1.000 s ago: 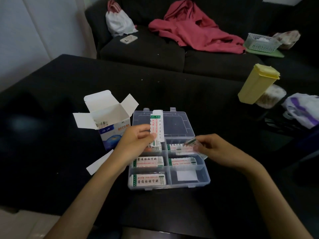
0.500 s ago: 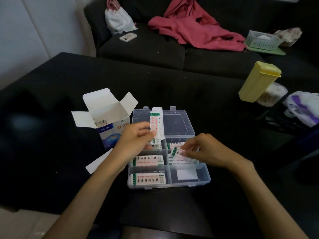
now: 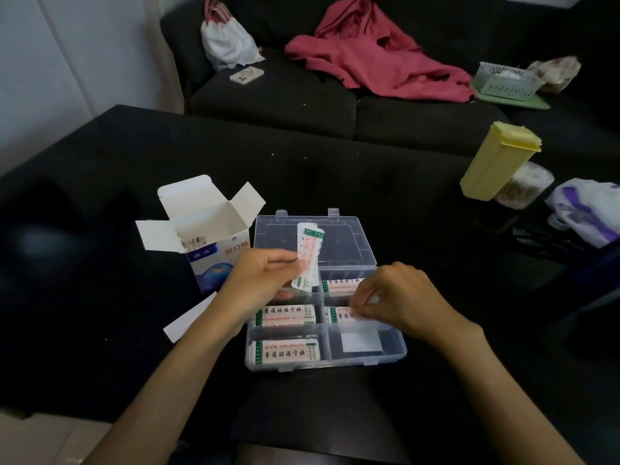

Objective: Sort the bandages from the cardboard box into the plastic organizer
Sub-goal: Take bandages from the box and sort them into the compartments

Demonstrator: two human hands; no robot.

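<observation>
I am sitting at the black desk and I am putting bandages into the clear plastic organizer, which is lying near the front edge of the desk with its lid folded open toward the back. The cardboard box is standing just beside the organizer's left side with its flaps open, so I think it is easy for me to reach in for more. A few strips are still peeking out of its top. My left hand is curling its thumb and fingers around a small bunch of bandages, holding them upright over the back left part of the organizer. I think I am keeping them there as my ready pile while the other hand is doing the placing. My right hand is bending down over the right side, and its fingertips are pinching a bandage in the middle right pocket, as if tucking it flat. Bandages are also lying in the pocket behind it and in two left pockets. The front right pocket is holding only a white square. A white paper slip is lying on the desk in front of the box.
</observation>
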